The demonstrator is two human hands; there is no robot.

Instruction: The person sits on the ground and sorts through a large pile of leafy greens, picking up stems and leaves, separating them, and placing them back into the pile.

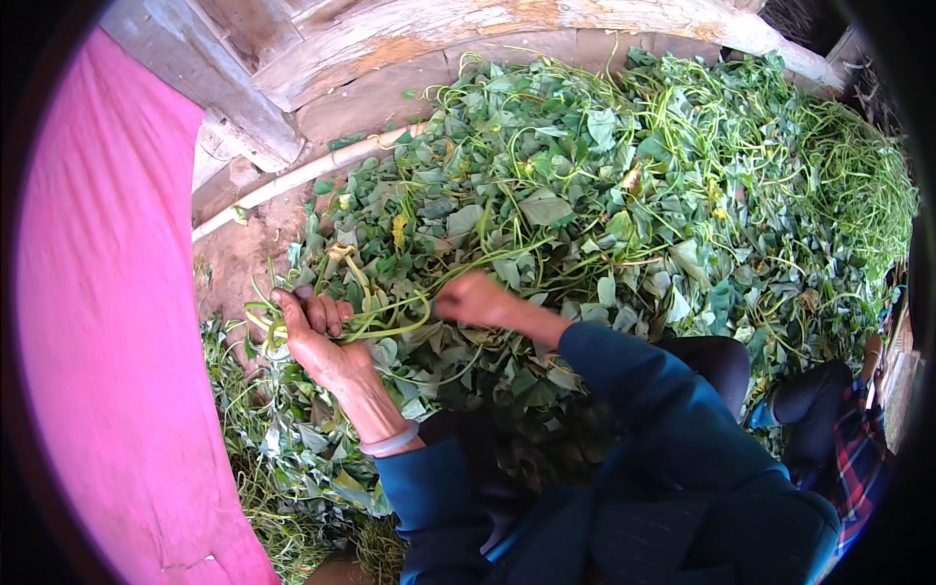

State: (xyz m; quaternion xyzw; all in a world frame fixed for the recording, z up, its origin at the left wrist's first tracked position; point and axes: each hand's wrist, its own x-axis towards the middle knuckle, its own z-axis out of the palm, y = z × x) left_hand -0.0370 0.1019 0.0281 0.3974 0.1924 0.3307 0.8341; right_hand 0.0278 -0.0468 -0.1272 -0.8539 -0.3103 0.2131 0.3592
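My left hand is closed round a small bundle of green leafy-vine stems, whose loose ends stick out past its thumb. A pale bracelet circles that wrist. To the right, my right hand is curled into a fist at the other end of the stems, slightly smeared by motion. Its fingertips are partly hidden, but stems run up to them and seem gripped there. Beneath both hands spreads a large heap of cut vines with broad green leaves and some yellowed ones.
A pink cloth hangs along the left. Behind the heap lie a wooden beam and a thin pale pole on bare earth. At the right edge another person's dark-trousered leg and plaid garment show beside the vines.
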